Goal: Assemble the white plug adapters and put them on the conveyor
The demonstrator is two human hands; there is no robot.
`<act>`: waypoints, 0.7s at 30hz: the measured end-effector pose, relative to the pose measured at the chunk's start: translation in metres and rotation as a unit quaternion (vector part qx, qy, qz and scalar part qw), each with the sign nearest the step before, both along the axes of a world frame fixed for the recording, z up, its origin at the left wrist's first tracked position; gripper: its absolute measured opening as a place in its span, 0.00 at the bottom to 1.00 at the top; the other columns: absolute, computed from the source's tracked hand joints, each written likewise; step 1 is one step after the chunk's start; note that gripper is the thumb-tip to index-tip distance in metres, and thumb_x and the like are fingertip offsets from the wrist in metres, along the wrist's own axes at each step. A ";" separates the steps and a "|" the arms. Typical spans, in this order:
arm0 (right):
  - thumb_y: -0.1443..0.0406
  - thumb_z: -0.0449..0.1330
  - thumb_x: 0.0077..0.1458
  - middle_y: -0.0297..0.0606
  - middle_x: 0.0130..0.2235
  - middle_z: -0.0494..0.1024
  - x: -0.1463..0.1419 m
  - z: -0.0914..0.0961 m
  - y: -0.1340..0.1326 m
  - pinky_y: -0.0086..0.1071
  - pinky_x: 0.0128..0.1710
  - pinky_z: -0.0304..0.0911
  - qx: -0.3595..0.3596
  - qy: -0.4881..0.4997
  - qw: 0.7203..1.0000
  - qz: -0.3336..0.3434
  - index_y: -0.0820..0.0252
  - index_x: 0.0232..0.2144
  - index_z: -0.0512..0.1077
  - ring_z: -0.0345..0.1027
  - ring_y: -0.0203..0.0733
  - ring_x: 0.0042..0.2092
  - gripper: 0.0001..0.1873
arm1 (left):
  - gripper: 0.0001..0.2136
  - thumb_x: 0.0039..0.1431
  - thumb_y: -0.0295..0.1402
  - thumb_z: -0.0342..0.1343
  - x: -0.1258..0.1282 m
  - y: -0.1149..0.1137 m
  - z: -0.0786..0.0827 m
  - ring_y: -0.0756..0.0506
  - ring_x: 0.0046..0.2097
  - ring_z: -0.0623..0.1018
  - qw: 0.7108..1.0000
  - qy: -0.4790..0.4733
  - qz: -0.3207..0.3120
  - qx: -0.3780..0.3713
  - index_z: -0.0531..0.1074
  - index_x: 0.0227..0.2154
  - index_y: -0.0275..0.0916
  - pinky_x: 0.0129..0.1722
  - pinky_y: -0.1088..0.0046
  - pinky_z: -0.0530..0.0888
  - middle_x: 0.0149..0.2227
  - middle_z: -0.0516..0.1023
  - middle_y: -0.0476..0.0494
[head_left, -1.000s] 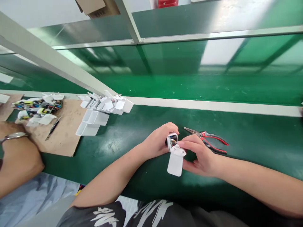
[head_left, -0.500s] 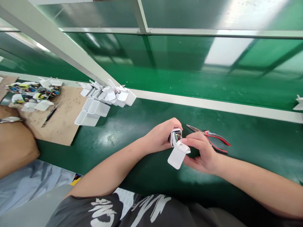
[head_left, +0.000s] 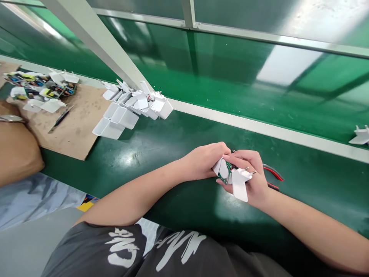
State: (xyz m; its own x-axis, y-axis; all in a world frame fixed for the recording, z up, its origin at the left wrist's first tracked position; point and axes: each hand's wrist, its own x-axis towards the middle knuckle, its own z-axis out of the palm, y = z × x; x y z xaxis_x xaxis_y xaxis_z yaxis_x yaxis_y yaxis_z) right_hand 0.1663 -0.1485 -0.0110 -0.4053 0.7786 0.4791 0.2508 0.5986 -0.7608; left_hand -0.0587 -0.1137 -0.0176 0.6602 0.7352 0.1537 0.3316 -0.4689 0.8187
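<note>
Between my hands is an opened white plug-in charger. My left hand [head_left: 206, 161] is closed around its white housing [head_left: 218, 168], which the fingers partly hide. A green circuit board [head_left: 228, 169] sticks out of the housing toward the right. My right hand [head_left: 256, 179] has its fingers closed about the board, thumb below and fingers above. The white plug cover [head_left: 240, 184], with two metal pins, hangs beside the board against my right palm. Behind the right hand lie red-and-black pliers [head_left: 273, 172], their jaws mostly hidden.
White charger housings [head_left: 118, 119] and several plug covers are piled by the post [head_left: 106, 42] at the table's back. Further left, cardboard [head_left: 83, 132] bears circuit boards [head_left: 43, 86] and a utility knife [head_left: 61, 117]. A co-worker's arm [head_left: 20, 142] rests beside it. A plug cover [head_left: 361, 135] sits far right.
The circuit board has come further out of the housing. My right hand has shifted onto the board, and the plug cover has swung right. The camera view has tilted.
</note>
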 end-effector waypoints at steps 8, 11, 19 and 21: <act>0.64 0.78 0.55 0.44 0.50 0.77 0.010 0.008 0.002 0.50 0.46 0.82 0.007 -0.029 0.999 -0.025 0.44 0.65 0.73 0.79 0.54 0.47 0.38 | 0.18 0.61 0.36 0.68 -0.002 0.002 0.007 0.43 0.42 0.81 0.999 0.016 0.014 -0.045 0.66 0.48 0.43 0.38 0.69 0.74 0.46 0.79 0.44; 0.63 0.79 0.53 0.44 0.49 0.78 0.012 0.013 0.002 0.48 0.43 0.82 0.005 -0.016 0.999 -0.027 0.46 0.63 0.75 0.78 0.54 0.46 0.36 | 0.20 0.57 0.36 0.69 -0.005 0.003 0.012 0.45 0.40 0.80 0.995 0.012 0.040 -0.092 0.66 0.46 0.44 0.36 0.71 0.72 0.43 0.79 0.48; 0.58 0.78 0.56 0.45 0.48 0.81 0.007 0.011 0.010 0.49 0.45 0.80 -0.085 0.074 0.994 0.004 0.48 0.59 0.73 0.80 0.56 0.50 0.32 | 0.21 0.58 0.39 0.69 -0.006 0.000 0.013 0.46 0.38 0.79 0.994 -0.004 0.037 -0.102 0.66 0.48 0.43 0.34 0.72 0.70 0.44 0.80 0.47; 0.58 0.78 0.56 0.46 0.50 0.79 0.008 0.011 0.010 0.50 0.46 0.80 -0.087 0.052 0.995 -0.004 0.49 0.59 0.74 0.78 0.57 0.52 0.31 | 0.20 0.59 0.39 0.69 -0.006 -0.001 0.012 0.46 0.38 0.80 0.994 -0.003 0.040 -0.098 0.66 0.48 0.43 0.34 0.72 0.70 0.44 0.80 0.47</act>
